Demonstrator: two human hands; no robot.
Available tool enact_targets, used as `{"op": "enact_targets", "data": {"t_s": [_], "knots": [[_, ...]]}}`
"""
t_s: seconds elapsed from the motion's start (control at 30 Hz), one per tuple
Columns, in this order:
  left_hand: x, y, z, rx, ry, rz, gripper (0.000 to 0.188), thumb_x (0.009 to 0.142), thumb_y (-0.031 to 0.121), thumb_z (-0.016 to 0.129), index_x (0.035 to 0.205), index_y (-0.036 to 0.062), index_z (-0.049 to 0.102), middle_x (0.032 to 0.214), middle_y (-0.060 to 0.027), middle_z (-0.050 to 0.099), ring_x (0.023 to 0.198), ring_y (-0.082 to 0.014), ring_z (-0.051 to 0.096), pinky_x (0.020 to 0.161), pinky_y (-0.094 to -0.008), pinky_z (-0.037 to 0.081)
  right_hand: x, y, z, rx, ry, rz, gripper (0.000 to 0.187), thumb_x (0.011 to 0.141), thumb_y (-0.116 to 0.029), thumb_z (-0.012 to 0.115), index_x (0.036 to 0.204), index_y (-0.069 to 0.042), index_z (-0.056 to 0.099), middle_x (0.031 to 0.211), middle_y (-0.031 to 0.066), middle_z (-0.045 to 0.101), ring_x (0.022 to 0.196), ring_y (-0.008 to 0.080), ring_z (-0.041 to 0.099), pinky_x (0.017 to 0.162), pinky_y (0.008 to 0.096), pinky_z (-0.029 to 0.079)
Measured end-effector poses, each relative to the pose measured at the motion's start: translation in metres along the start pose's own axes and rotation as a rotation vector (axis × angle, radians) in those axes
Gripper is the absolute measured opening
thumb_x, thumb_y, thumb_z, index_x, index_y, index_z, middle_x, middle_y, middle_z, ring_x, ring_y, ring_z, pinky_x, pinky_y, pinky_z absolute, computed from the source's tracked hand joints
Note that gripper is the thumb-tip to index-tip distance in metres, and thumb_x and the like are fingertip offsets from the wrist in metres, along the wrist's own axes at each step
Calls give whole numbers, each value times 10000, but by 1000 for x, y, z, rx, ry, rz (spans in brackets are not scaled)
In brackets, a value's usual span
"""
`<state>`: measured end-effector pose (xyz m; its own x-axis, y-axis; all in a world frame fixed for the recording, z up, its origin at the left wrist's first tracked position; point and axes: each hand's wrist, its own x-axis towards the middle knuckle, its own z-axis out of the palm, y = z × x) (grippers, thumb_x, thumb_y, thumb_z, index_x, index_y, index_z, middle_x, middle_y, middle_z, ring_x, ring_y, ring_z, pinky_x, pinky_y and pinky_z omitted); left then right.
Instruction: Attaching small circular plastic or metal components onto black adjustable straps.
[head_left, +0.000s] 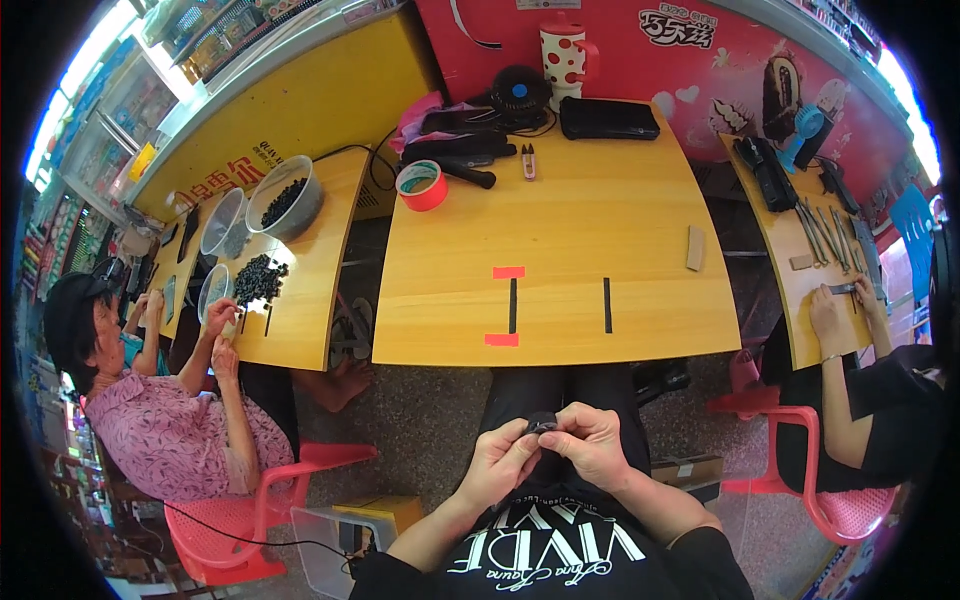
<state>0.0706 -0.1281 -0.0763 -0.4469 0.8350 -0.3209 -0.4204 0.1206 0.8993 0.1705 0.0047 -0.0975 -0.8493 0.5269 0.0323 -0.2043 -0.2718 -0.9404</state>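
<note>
Over my lap, in front of the table edge, both hands meet around a small shiny black piece (541,423); its kind is hard to make out. My left hand (500,458) pinches it from the left between thumb and fingers. From the other side my right hand (588,445) grips it, thumb against its edge. On the wooden table (450,300) ahead lies a thin black strip (513,305) with a piece of red tape (509,272) at its far end and another at its near end. A second black strip (607,305) lies parallel to its right.
Farther back are a roll of red tape (421,186), thread snips (529,163), a black pouch (609,119), a small fan (520,92) and a dotted cup (563,62). A tan strip (694,248) lies right. People work at tables on both sides; black pieces (261,279) are heaped left.
</note>
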Motion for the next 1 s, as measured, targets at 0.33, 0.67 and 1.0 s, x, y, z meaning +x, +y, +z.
{"op": "enact_targets", "data": {"t_s": [0.33,0.67,1.0], "knots": [[9,-2,-1,723,263,407,105,937,84,550,915,-15,579,596,-81,549,519,-118,548,486,-288,440,8,-17,6,-1181,4,-875,192,623,-10,739,738,-2,585,601,55,473,467,204,476,406,305,356],[12,15,-16,-282,-113,49,345,968,31,455,1304,-9,523,1109,-99,582,1020,-154,598,876,-282,503,13,-7,-12,-774,-89,-584,136,725,12,724,763,6,594,615,79,537,499,200,539,443,294,400],[21,3,-27,-98,-248,93,245,968,97,520,1136,-38,636,972,-76,611,803,-124,595,737,-239,489,11,-15,-9,-455,-154,-238,139,793,-20,718,744,6,590,635,90,568,505,159,539,459,271,388]]}}
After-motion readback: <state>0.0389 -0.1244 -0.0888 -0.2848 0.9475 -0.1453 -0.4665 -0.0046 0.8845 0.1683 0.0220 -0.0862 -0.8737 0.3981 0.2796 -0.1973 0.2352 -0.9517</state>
